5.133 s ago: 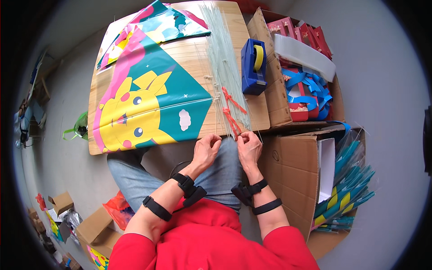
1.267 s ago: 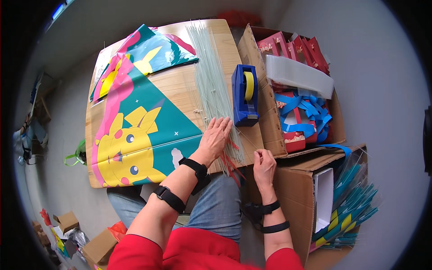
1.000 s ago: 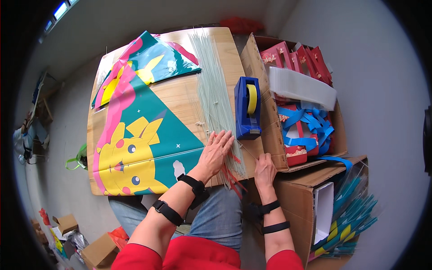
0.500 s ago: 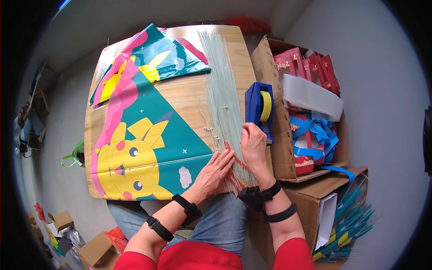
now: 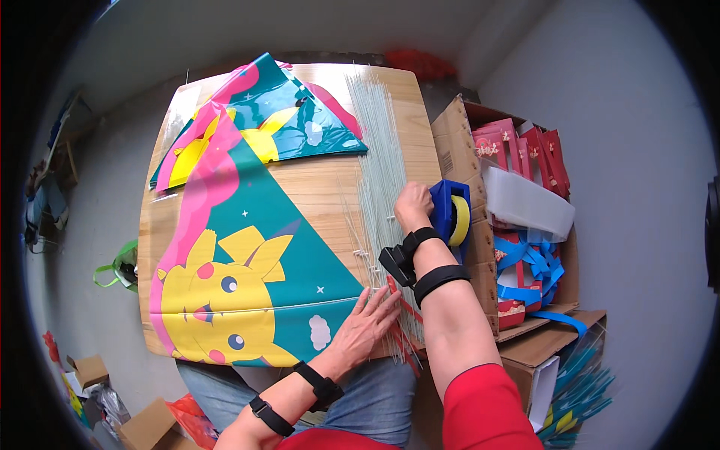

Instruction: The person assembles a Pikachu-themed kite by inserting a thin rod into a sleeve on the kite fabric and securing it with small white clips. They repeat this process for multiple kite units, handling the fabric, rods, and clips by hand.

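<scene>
A printed triangular plastic sheet, teal and pink with a yellow cartoon figure, lies on the wooden table. My left hand rests flat at its right corner, fingers stretched out and slightly apart. To the right runs a bundle of long, thin, pale rods, with red strips across its near end. My right hand is closed over the rods' right side, close to a blue tape dispenser with yellow tape. Its fingertips are hidden, so I cannot make out what they hold.
More folded printed sheets lie at the table's far side. Right of the table, an open cardboard box holds red packages, white plastic and blue ribbon. Below it, another box stands beside several teal rolled pieces.
My right hand has moved away from the red strips, farther up along the rods to beside the tape dispenser. My left hand stays at the sheet's corner. The whole view has shifted slightly.
</scene>
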Demonstrator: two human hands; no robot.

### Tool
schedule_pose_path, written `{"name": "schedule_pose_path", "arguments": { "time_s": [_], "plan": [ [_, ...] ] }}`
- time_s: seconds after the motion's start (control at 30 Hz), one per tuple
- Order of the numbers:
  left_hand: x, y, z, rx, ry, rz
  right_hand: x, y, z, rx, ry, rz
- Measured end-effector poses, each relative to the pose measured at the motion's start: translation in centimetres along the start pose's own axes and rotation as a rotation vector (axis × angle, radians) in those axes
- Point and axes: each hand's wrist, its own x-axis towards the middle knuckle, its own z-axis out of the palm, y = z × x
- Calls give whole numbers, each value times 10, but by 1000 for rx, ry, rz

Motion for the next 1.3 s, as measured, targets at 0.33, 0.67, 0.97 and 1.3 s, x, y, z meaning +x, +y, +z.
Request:
{"name": "schedule_pose_path", "arguments": {
  "time_s": [0.33, 0.67, 0.97, 1.3],
  "plan": [
    [-5, 4, -8, -86, 42, -36, -1, 1, -19, 26, 12, 23],
    [-8, 11, -15, -519, 462, -93, 9, 4, -109, 367, 226, -371],
    [-43, 84, -29, -1714, -98, -336, -139, 115, -172, 1250, -49, -235],
    [-150, 173, 39, -1837, -485, -603, -315, 214, -27, 1297, -309, 34]
  ]
}}
